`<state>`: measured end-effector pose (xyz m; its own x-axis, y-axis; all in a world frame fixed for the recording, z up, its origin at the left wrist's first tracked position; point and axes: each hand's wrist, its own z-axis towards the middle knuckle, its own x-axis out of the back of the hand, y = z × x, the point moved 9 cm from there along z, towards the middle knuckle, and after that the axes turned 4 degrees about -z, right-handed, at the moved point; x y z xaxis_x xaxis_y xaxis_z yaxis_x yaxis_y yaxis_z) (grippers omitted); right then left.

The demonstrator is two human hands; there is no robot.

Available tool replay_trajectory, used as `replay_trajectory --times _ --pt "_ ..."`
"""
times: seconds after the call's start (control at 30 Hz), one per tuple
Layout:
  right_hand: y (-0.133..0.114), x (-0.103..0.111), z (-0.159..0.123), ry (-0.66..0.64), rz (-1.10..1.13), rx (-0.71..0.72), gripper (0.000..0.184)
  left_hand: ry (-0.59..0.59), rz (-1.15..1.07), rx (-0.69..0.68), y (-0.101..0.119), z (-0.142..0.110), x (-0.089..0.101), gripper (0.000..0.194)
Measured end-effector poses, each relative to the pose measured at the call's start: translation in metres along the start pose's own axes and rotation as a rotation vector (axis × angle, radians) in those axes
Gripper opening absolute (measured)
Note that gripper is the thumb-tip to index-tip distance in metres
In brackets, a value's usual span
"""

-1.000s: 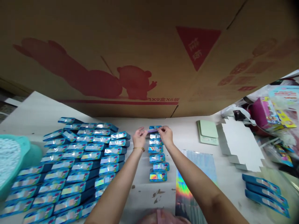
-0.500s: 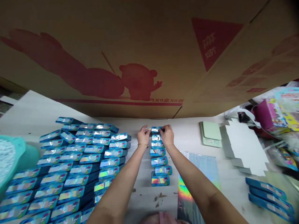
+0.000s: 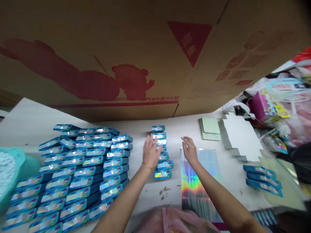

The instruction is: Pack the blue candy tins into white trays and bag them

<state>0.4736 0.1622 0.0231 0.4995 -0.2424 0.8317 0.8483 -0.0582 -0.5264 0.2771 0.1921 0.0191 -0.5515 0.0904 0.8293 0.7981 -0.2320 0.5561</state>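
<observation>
A column of several small blue boxes (image 3: 163, 174) with shiny tops runs up the middle of the white table. My left hand (image 3: 151, 151) lies over the left side of this column, fingers stretched out, covering parts of the middle boxes; whether it touches them I cannot tell. To the right of the column, my right hand (image 3: 190, 149) hovers near the top of a rainbow-shiny silver sheet (image 3: 200, 181). Its fingers are apart and hold nothing. Many more blue boxes (image 3: 82, 181) stand in close rows on the left.
A big cardboard carton (image 3: 116, 58) walls off the back. At right are a pale green scale (image 3: 210, 128), flat white cut cardboard (image 3: 243, 137), a few blue boxes (image 3: 263, 179) and cluttered bags. A teal tub (image 3: 21, 161) with whitish contents stands far left.
Both hands have left the top box of the column. The left has come down over the middle boxes; the right has moved away rightward and opened. The view has swung right.
</observation>
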Motion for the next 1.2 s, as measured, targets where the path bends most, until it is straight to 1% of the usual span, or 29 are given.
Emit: replay_trajectory --times 0.03,0.07,0.1,0.13,0.17,0.2,0.27,0.3,0.33,0.37,0.43,0.47,0.5,0.53,0.57,0.6,0.67,0.7,0.73,0.77,0.83,0.9,0.97,1.07,1.1,1.13,1.2 --pt "0.015 0.007 -0.031 -0.003 -0.026 -0.022 0.035 -0.06 0.049 -0.114 0.025 -0.016 -0.011 0.056" --pt "0.029 0.009 -0.063 -0.043 -0.079 -0.035 0.037 -0.118 0.089 -0.211 0.046 -0.032 -0.023 0.061" --pt "0.045 0.011 -0.095 -0.105 -0.156 -0.064 0.042 -0.171 0.125 -0.284 0.061 -0.047 -0.035 0.062" --pt "0.066 0.014 -0.127 -0.152 -0.243 -0.138 0.05 -0.212 0.16 -0.328 0.069 -0.058 -0.045 0.06" --pt "0.09 0.02 -0.157 -0.181 -0.325 -0.261 0.057 -0.238 0.195 -0.351 0.072 -0.065 -0.053 0.057" --pt "0.116 0.03 -0.185 -0.195 -0.396 -0.426 0.064 -0.254 0.231 -0.354 0.068 -0.068 -0.058 0.054" --pt "0.162 0.052 -0.234 -0.192 -0.475 -0.767 0.075 -0.272 0.284 -0.368 0.057 -0.068 -0.062 0.053" --pt "0.177 0.062 -0.251 -0.18 -0.484 -0.893 0.078 -0.268 0.304 -0.372 0.05 -0.066 -0.06 0.054" --pt "0.186 0.069 -0.262 -0.167 -0.477 -0.977 0.08 -0.264 0.322 -0.37 0.044 -0.065 -0.057 0.054" --pt "0.191 0.074 -0.267 -0.154 -0.458 -1.023 0.08 -0.269 0.337 -0.377 0.041 -0.065 -0.054 0.055" --pt "0.191 0.079 -0.267 -0.125 -0.394 -1.062 0.079 -0.234 0.369 -0.348 0.041 -0.066 -0.046 0.056" --pt "0.191 0.081 -0.267 -0.109 -0.348 -1.094 0.079 -0.197 0.376 -0.33 0.047 -0.068 -0.043 0.056" --pt "0.192 0.08 -0.266 -0.094 -0.289 -1.119 0.078 -0.18 0.366 -0.343 0.058 -0.072 -0.045 0.056" --pt "0.193 0.08 -0.266 -0.074 -0.23 -1.14 0.073 -0.179 0.345 -0.376 0.074 -0.078 -0.051 0.056" --pt "0.196 0.08 -0.266 -0.052 -0.168 -1.148 0.067 -0.204 0.313 -0.422 0.093 -0.086 -0.063 0.056" --pt "0.2 0.08 -0.268 -0.021 -0.091 -1.149 0.059 -0.256 0.275 -0.478 0.114 -0.096 -0.079 0.057" --pt "0.207 0.082 -0.28 0.033 0.037 -1.153 0.037 -0.409 0.193 -0.57 0.149 -0.121 -0.118 0.058" --pt "0.209 0.086 -0.289 0.054 0.086 -1.141 0.028 -0.485 0.153 -0.586 0.162 -0.132 -0.137 0.06" --pt "0.209 0.091 -0.3 0.069 0.125 -1.119 0.021 -0.547 0.113 -0.577 0.169 -0.142 -0.153 0.062" --pt "0.209 0.099 -0.311 0.079 0.157 -1.086 0.016 -0.586 0.073 -0.542 0.172 -0.148 -0.166 0.065" --pt "0.207 0.123 -0.331 0.101 0.225 -0.984 0.011 -0.627 0.006 -0.443 0.168 -0.154 -0.181 0.069" --pt "0.213 0.158 -0.348 0.157 0.297 -0.879 0.012 -0.663 -0.045 -0.385 0.162 -0.157 -0.187 0.069" --pt "0.231 0.208 -0.363 0.376 0.454 -0.818 0.01 -0.68 -0.082 -0.371 0.158 -0.157 -0.183 0.065" --pt "0.273 0.28 -0.39 0.755 0.607 -0.846 0.017 -0.672 -0.122 -0.302 0.151 -0.151 -0.169 0.061" --pt "0.287 0.3 -0.402 0.881 0.606 -0.879 0.02 -0.685 -0.135 -0.26 0.147 -0.15 -0.165 0.06" --pt "0.3 0.317 -0.415 0.975 0.586 -0.911 0.023 -0.703 -0.151 -0.216 0.14 -0.15 -0.161 0.059" --pt "0.321 0.343 -0.448 1.129 0.506 -0.983 0.025 -0.745 -0.177 -0.133 0.124 -0.153 -0.158 0.059"
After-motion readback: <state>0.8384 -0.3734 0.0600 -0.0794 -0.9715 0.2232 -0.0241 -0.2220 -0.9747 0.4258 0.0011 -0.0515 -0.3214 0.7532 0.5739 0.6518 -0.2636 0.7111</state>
